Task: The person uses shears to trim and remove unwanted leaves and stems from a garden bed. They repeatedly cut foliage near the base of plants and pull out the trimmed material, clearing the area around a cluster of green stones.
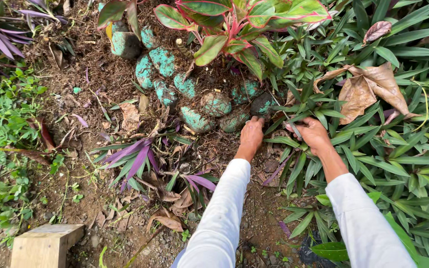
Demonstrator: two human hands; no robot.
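The work in hand looks like weeding or trimming at the edge of a garden bed. The left hand (250,136) reaches down with fingers curled into the soil and leaves just near the teal-painted stones (197,119). The right hand (314,135) is closed around a thin metal tool (294,128), possibly a small blade, though its shape is hard to make out, at the left edge of the green leafy groundcover (393,149). The next move likely calls for holding a stem taut and cutting low, clear of the red-edged plant (234,30) farther off.
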